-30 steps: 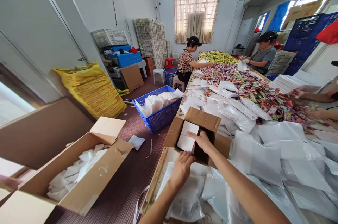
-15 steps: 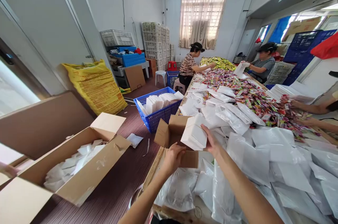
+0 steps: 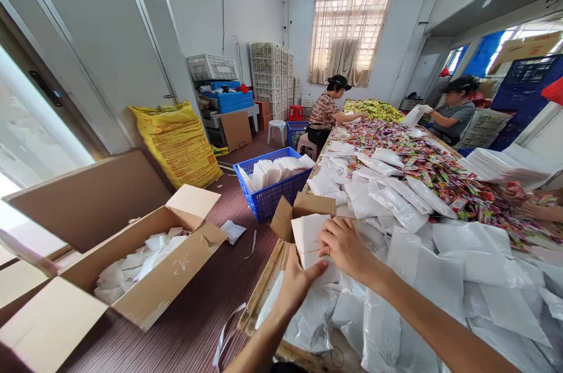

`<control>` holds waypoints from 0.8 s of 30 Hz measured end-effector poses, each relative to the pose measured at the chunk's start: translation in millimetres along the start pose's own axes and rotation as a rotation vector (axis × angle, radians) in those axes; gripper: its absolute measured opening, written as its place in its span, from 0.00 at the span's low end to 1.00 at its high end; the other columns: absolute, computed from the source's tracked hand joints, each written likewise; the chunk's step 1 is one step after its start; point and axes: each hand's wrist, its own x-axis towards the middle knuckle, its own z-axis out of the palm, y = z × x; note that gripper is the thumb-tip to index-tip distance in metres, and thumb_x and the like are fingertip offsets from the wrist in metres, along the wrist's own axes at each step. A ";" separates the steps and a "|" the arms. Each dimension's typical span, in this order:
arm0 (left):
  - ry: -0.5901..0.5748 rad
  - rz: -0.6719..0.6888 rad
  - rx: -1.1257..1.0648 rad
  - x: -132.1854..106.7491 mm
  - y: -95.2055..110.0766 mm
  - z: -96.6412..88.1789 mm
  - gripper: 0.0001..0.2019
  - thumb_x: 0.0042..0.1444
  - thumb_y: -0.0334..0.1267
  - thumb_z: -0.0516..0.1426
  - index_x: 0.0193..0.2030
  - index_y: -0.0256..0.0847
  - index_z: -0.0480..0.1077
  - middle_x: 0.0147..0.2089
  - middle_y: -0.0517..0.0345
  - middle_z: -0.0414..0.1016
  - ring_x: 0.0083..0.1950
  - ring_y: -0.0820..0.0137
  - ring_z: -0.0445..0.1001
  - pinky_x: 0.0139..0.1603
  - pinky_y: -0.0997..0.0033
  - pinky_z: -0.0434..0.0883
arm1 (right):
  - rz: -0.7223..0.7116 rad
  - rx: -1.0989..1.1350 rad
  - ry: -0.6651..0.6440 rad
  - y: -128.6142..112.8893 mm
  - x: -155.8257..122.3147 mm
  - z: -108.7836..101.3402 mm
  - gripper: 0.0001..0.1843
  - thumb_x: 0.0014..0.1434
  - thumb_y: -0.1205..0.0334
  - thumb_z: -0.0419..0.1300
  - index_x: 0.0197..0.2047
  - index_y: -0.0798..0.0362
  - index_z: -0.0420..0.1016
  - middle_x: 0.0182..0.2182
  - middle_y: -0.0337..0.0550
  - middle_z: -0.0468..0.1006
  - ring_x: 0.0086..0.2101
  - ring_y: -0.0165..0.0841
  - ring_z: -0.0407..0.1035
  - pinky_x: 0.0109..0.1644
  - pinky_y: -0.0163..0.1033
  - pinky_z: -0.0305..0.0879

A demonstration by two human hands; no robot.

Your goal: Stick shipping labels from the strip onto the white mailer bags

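This is looking like a packing workshop: colourful packets (image 3: 433,170) are lying heaped along a long table (image 3: 266,285), white bags (image 3: 398,203) are covering its near end, a co-worker in a patterned top (image 3: 322,112) and another in grey (image 3: 460,115) are working at its sides, and stacked crates (image 3: 265,77) are standing by the wall (image 3: 261,3).

Paper stack (image 3: 304,237) is shown in wht, small ctn (image 3: 314,204) in brn. Near bskt (image 3: 278,193) is seen in blue, sack (image 3: 176,147) in yel w/ reddish print; floor (image 3: 211,297) is striped maroon.

The table (image 3: 263,286) bears white packets (image 3: 466,264), colourful sachets (image 3: 433,162).
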 end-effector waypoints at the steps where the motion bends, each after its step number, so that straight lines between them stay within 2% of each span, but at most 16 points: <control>1: 0.009 0.010 0.036 -2.9 3.1 -5.1 0.31 0.37 0.41 0.72 0.48 0.36 0.67 0.48 0.47 0.76 0.50 0.56 0.73 0.51 0.61 0.69 | -0.028 -0.018 -0.023 2.2 5.1 0.0 0.07 0.59 0.65 0.64 0.31 0.52 0.70 0.34 0.41 0.72 0.39 0.37 0.64 0.44 0.42 0.55; 3: -0.020 -0.041 0.032 -11.2 7.6 -12.7 0.31 0.39 0.42 0.71 0.49 0.37 0.67 0.46 0.48 0.76 0.48 0.57 0.74 0.48 0.62 0.70 | 0.050 -0.060 -0.003 13.3 22.8 1.9 0.06 0.63 0.66 0.59 0.33 0.53 0.70 0.35 0.43 0.73 0.40 0.38 0.64 0.45 0.43 0.53; 6: -0.155 -0.208 -0.115 -27.9 8.2 -19.7 0.31 0.38 0.41 0.71 0.49 0.37 0.68 0.42 0.50 0.77 0.42 0.61 0.75 0.42 0.66 0.70 | 0.347 -0.084 0.047 43.4 60.3 12.3 0.08 0.67 0.68 0.52 0.39 0.57 0.71 0.41 0.51 0.73 0.44 0.41 0.64 0.48 0.44 0.53; 9: -0.235 -0.317 -0.224 -42.3 5.2 -26.1 0.30 0.36 0.41 0.72 0.47 0.37 0.69 0.39 0.52 0.77 0.38 0.65 0.74 0.39 0.69 0.70 | 0.479 -0.011 -0.068 69.1 84.2 33.6 0.05 0.64 0.69 0.55 0.38 0.57 0.72 0.39 0.52 0.76 0.40 0.40 0.68 0.43 0.40 0.55; 11: -0.216 -0.337 -0.234 -46.8 4.3 -31.4 0.32 0.35 0.40 0.72 0.48 0.37 0.69 0.40 0.52 0.77 0.38 0.66 0.74 0.39 0.69 0.70 | 0.523 0.052 -0.152 71.3 81.2 48.5 0.04 0.60 0.71 0.58 0.33 0.56 0.73 0.34 0.50 0.77 0.37 0.38 0.70 0.40 0.38 0.56; 13: -0.164 -0.319 -0.218 -47.0 4.4 -37.2 0.36 0.34 0.39 0.72 0.53 0.38 0.66 0.44 0.52 0.77 0.40 0.65 0.74 0.41 0.68 0.70 | 0.573 0.099 -0.185 59.4 63.5 58.9 0.07 0.63 0.67 0.56 0.34 0.56 0.73 0.34 0.51 0.78 0.35 0.38 0.71 0.38 0.37 0.57; 15: -0.096 -0.264 -0.174 -44.5 3.8 -42.3 0.39 0.36 0.38 0.72 0.56 0.39 0.64 0.47 0.50 0.76 0.44 0.63 0.74 0.43 0.67 0.71 | 0.593 0.216 -0.193 37.4 36.8 63.9 0.12 0.67 0.59 0.52 0.36 0.55 0.73 0.34 0.48 0.78 0.34 0.36 0.72 0.36 0.36 0.59; 18: -0.013 -0.128 -0.089 -40.0 -0.7 -45.5 0.37 0.38 0.36 0.71 0.56 0.38 0.63 0.49 0.49 0.74 0.48 0.61 0.73 0.46 0.66 0.71 | 0.611 0.585 -0.178 0.7 -1.9 65.3 0.18 0.60 0.45 0.58 0.34 0.53 0.71 0.30 0.44 0.78 0.31 0.35 0.71 0.32 0.35 0.60; 21: 0.026 -0.060 -0.075 -38.9 -7.9 -42.1 0.37 0.38 0.36 0.71 0.56 0.39 0.63 0.52 0.48 0.74 0.51 0.58 0.73 0.50 0.62 0.71 | 0.655 0.821 -0.082 -23.4 -21.4 63.6 0.18 0.54 0.45 0.61 0.32 0.54 0.70 0.29 0.44 0.78 0.29 0.35 0.69 0.32 0.36 0.60; 24: 0.000 -0.141 -0.180 -41.9 -14.3 -34.9 0.37 0.40 0.39 0.71 0.57 0.39 0.64 0.52 0.45 0.76 0.56 0.52 0.72 0.53 0.57 0.71 | 0.653 0.838 0.020 -31.6 -24.6 60.2 0.17 0.56 0.47 0.58 0.32 0.54 0.72 0.29 0.45 0.78 0.29 0.35 0.69 0.32 0.37 0.60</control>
